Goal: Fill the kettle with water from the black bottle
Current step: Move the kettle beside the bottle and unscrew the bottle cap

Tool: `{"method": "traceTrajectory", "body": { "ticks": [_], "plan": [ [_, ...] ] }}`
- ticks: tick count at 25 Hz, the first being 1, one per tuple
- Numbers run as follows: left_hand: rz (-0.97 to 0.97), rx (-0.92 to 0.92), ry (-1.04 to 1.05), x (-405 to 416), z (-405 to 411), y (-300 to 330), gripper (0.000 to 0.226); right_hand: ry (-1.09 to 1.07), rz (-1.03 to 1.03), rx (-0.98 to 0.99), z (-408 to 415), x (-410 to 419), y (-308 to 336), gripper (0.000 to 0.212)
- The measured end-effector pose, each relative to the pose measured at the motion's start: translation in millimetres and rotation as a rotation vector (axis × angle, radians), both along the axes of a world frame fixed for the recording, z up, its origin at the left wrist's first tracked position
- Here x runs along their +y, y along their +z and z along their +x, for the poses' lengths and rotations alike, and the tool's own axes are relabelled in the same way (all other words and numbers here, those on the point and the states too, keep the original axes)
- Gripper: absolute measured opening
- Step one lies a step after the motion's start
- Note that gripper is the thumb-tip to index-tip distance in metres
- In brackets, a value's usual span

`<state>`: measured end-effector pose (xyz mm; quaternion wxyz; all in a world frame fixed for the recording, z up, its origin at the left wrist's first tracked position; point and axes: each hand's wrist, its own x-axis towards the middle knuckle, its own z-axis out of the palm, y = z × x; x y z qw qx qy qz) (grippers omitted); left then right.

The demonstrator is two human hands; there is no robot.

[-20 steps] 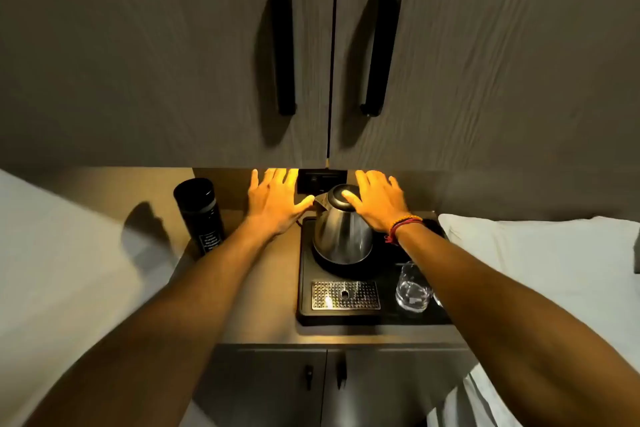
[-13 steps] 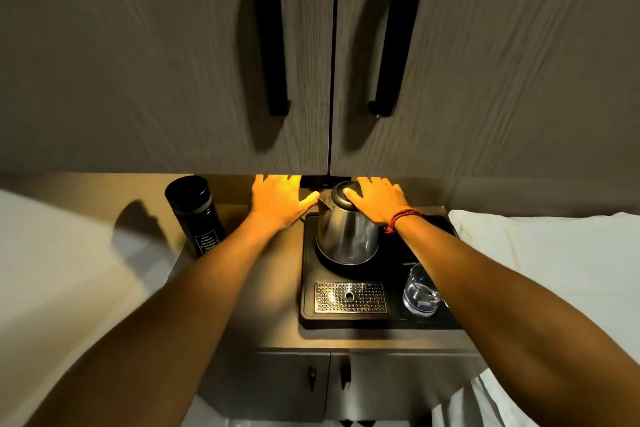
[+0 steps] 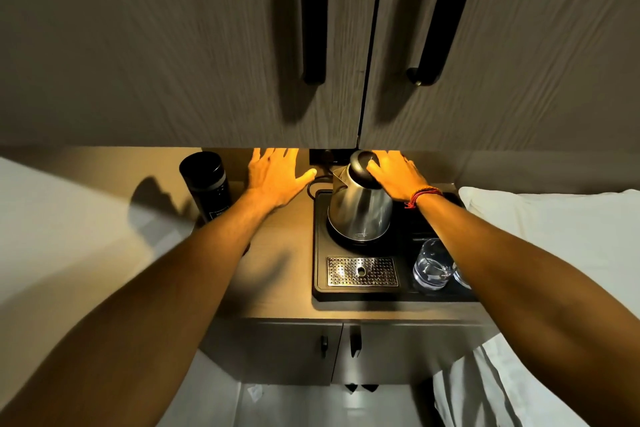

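1. The kettle point(image 3: 360, 215), steel with a black lid, stands upright on its round base at the back of the black tray point(image 3: 320, 288); I take it as my landmark.
2. My right hand point(image 3: 398, 177) lies on the kettle's top from the right, fingers touching the black lid. The lid looks tipped up a little towards the spout, but I cannot tell whether my fingers are closed round anything or only resting there.
3. A red thread band point(image 3: 424, 196) circles my right wrist, just right of the kettle.
4. My left hand point(image 3: 277, 177) is spread flat and wide to the left of the kettle, palm down, holding nothing; its thumb points at the spout without touching it.
5. The black bottle point(image 3: 206, 185) stands upright and capped, well left of the kettle, beyond my left hand, on the wooden counter point(image 3: 277, 288).
6. In front of the kettle a perforated metal drip grate point(image 3: 362, 271) sits in the tray.
7. To the kettle's front right, a clear glass point(image 3: 433, 265) stands on the tray beside my right forearm.
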<state>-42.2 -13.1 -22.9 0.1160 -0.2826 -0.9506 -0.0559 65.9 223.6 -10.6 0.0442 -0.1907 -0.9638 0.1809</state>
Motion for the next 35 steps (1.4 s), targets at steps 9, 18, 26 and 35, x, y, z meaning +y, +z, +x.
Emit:
{"method": "traceTrajectory", "body": {
  "ticks": [9, 18, 26, 35],
  "plan": [
    [0.008, 0.026, -0.022, -15, 7, 7, 0.076, -0.311, -0.526, 0.263, 6, 23, -20, 0.051],
    [0.129, 0.088, -0.041, -33, 11, 28, 0.049, -0.354, -0.614, 0.275, 15, 21, -30, 0.061],
    [0.191, 0.035, -0.009, -43, 13, 51, 0.054, -0.300, -0.688, 0.153, 10, 15, -23, 0.053],
    [0.296, 0.061, 0.041, -74, 3, 61, 0.049, -0.170, -0.384, 0.214, 3, -13, 10, 0.061]
  ]
}}
